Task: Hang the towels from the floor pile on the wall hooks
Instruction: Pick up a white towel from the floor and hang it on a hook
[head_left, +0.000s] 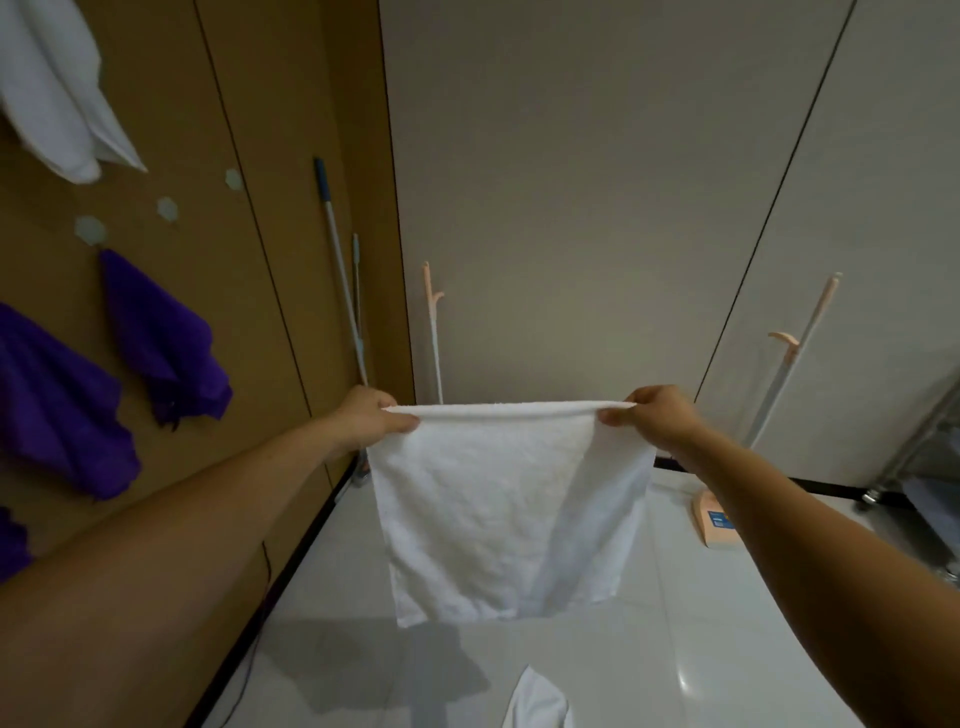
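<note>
Brown wall (249, 130) has free hooks (167, 209); right of it, left hand (371, 415) and right hand (657, 421) each pinch a top corner of the white towel (493, 509). Spread taut, I'd guess, for hooking.

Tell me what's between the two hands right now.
The white towel: its rolled top edge runs straight from the left hand to the right hand, each pinching a corner, the rest hanging below. Shown in the head view.
</note>
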